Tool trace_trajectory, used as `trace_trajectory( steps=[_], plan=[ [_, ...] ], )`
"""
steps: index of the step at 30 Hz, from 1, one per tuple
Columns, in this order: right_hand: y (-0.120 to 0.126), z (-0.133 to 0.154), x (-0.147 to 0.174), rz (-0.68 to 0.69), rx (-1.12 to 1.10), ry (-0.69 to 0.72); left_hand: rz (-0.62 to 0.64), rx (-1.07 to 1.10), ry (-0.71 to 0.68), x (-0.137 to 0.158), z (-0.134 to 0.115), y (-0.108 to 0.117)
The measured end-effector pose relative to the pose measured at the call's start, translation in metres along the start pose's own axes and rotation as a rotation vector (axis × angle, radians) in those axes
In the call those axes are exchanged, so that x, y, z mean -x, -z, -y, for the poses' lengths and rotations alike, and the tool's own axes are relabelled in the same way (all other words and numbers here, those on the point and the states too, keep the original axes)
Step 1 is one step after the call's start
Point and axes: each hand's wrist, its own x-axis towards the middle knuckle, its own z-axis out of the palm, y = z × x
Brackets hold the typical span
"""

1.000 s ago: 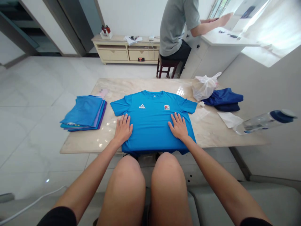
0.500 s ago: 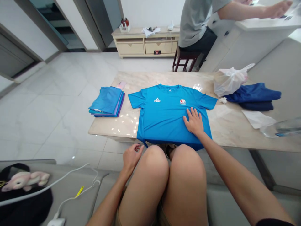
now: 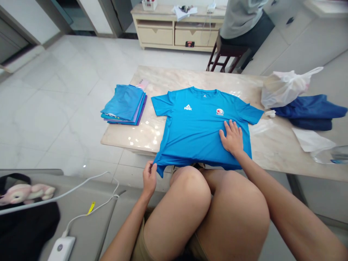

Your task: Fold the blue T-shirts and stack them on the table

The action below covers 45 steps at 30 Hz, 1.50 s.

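A blue T-shirt (image 3: 195,127) with a white logo and a round badge lies front up on the marble-topped table (image 3: 127,139), its collar away from me. Its hem hangs over the near edge. My left hand (image 3: 149,177) pinches the hem's left corner and draws it outward. Flat on the shirt's lower right rests my right hand (image 3: 232,138), fingers spread. To the left of the shirt sits a stack of folded clothes (image 3: 125,105) in blue and purple.
On the table's right are a white plastic bag (image 3: 284,88), dark blue clothing (image 3: 312,110), paper (image 3: 312,140) and a clear bottle (image 3: 334,155). A person (image 3: 244,21) sits on a stool beyond. A white cable and power strip (image 3: 62,249) lie on the sofa at left.
My left hand has moved from beside my knee to the shirt's left hem corner and taken hold, pulling it left. My right hand stays flat on the shirt. The view has tilted down.
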Motion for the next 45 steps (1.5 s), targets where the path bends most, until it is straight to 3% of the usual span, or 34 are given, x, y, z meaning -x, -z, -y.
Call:
trace_trajectory(
  steps=[3,9,12,15,17,19,21,23,25,27,31,34,38,43,45],
  plan=[
    [-0.002,-0.001,0.000,-0.001,0.005,-0.001,-0.068,0.078,0.189,0.006,0.009,0.008],
    [-0.005,-0.002,0.000,-0.020,-0.001,-0.001,-0.006,-0.161,0.198,0.005,0.025,0.010],
    [-0.007,-0.001,-0.001,-0.024,-0.007,-0.002,0.109,-0.327,0.218,0.009,0.028,0.023],
    [-0.008,0.000,0.000,-0.031,-0.014,-0.003,0.231,-0.662,0.209,0.007,0.014,0.039],
    [-0.007,-0.001,0.002,-0.013,-0.015,0.007,0.182,-0.816,0.102,-0.008,-0.010,0.042],
    [-0.003,-0.003,0.004,0.022,-0.021,0.036,0.106,-0.794,-0.145,-0.039,-0.046,0.031],
    [0.005,-0.010,0.002,0.030,-0.036,0.080,0.146,-0.694,-0.421,-0.088,-0.087,0.004],
    [0.015,-0.023,-0.007,-0.002,-0.043,0.118,0.219,-0.651,-0.598,-0.148,-0.123,-0.031],
    [0.026,-0.041,-0.026,-0.035,-0.037,0.125,0.277,-0.693,-0.632,-0.210,-0.148,-0.067],
    [0.032,-0.064,-0.052,-0.035,-0.028,0.076,0.354,-0.817,-0.573,-0.264,-0.157,-0.098],
    [0.026,-0.110,-0.103,0.064,0.004,-0.063,0.408,-1.052,-0.412,-0.330,-0.144,-0.127],
    [0.015,-0.129,-0.124,0.182,0.065,-0.170,0.413,-1.094,-0.434,-0.357,-0.132,-0.126],
    [0.015,-0.130,-0.141,0.249,0.110,-0.301,0.408,-1.135,-0.371,-0.375,-0.140,-0.124],
    [0.022,-0.104,-0.155,0.228,0.111,-0.166,0.400,-1.089,-0.503,-0.353,-0.152,-0.141],
    [0.017,-0.092,-0.152,0.219,0.073,-0.170,0.397,-1.060,-0.478,-0.341,-0.147,-0.146]
  ],
)
